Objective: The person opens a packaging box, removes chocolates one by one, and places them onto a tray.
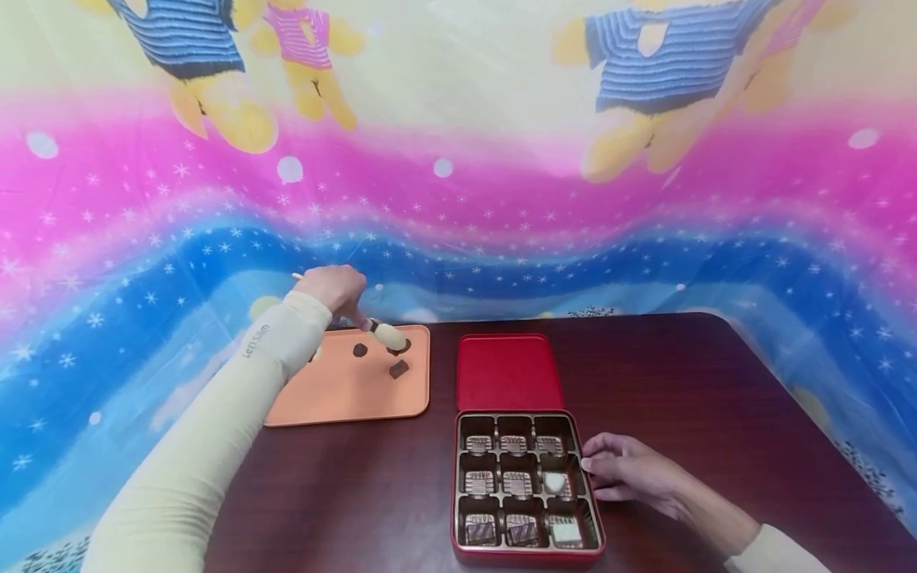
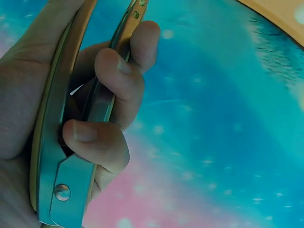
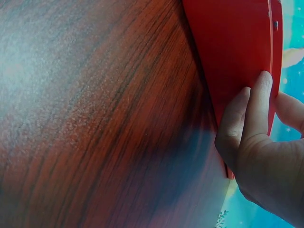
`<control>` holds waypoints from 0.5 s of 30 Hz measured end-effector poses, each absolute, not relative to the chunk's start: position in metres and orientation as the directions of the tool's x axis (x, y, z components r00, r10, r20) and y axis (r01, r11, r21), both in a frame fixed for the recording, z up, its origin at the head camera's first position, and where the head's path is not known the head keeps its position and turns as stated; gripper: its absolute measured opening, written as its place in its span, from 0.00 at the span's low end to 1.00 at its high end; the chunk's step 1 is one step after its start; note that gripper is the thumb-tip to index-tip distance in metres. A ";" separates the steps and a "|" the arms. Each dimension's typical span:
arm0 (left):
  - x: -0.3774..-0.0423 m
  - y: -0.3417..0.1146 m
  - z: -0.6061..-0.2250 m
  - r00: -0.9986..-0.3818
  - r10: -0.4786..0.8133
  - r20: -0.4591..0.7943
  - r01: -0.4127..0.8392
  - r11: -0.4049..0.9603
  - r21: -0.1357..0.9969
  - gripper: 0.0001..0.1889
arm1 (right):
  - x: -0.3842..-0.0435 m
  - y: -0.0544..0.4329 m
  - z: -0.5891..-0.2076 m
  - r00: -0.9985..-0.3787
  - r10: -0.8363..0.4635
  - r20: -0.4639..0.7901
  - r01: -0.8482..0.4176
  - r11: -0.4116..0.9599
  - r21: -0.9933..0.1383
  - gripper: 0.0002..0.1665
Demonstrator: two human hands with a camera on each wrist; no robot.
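Note:
My left hand (image 1: 333,288) grips a pair of metal tongs (image 2: 73,190), fingers curled round both arms. Their cream-coloured tips (image 1: 389,336) point down over the orange tray (image 1: 344,402), overlapping a dark chocolate (image 1: 405,345) in the head view. A round dark chocolate (image 1: 360,350) and a square one (image 1: 399,369) lie nearby on the tray. My right hand (image 1: 634,473) rests its fingers against the side of the red tin (image 3: 232,57), thumb at the rim. Inside the tin's gold divider (image 1: 497,454) are two dark chocolates (image 1: 480,533), a white square (image 1: 566,532) and a white rounded piece (image 1: 555,482).
The tin's red lid (image 1: 507,372) lies just behind the tin, to the right of the tray. All stand on a dark wood table (image 1: 688,382). A printed cloth (image 1: 444,215) hangs behind the table and along its sides.

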State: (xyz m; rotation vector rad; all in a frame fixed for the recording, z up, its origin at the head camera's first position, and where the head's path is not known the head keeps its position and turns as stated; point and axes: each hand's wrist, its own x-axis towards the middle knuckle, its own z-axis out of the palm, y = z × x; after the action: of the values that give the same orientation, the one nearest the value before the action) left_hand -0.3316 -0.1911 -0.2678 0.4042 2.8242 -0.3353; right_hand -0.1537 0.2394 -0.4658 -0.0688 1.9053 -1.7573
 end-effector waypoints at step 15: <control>-0.342 -0.236 -0.292 -0.930 0.156 -0.332 0.225 0.957 -0.183 0.20 | -0.154 0.241 -0.468 -0.852 -0.395 -0.344 0.314 0.142 -0.939 0.17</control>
State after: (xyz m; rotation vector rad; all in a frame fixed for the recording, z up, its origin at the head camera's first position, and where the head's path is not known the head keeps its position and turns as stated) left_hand -0.3419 -0.2358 -0.2921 0.2787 2.7906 -0.3129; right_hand -0.1543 0.2408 -0.4677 -0.0771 1.9003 -1.7631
